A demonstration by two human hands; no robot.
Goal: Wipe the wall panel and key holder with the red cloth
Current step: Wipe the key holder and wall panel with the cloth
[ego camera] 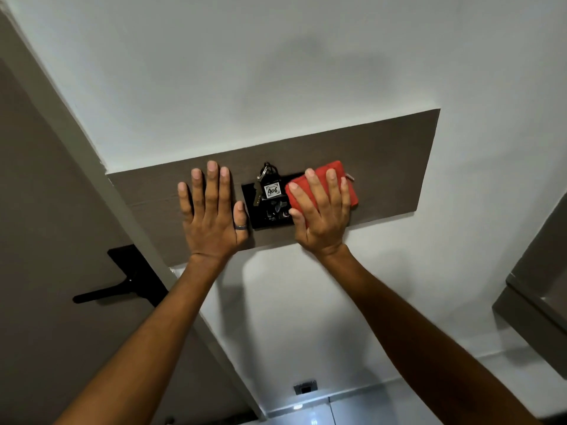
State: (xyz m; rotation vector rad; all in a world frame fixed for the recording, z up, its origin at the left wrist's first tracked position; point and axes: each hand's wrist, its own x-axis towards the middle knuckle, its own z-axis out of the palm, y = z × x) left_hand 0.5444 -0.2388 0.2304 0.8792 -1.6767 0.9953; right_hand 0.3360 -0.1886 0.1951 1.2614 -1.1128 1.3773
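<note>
A long brown wall panel (383, 148) runs across the white wall. At its middle sits a black key holder (265, 214) with keys and a tag reading 406 (272, 189) in it. My right hand (322, 216) presses a folded red cloth (329, 174) flat against the panel, at the holder's right edge. My left hand (211, 213) lies flat on the panel just left of the holder, fingers spread, a ring on the thumb, holding nothing.
A brown door (46, 240) with a black lever handle (122, 283) stands at the left, beside its pale frame. A grey cabinet edge (540, 289) juts in at the right. A small wall socket (305, 388) sits low near the tiled floor.
</note>
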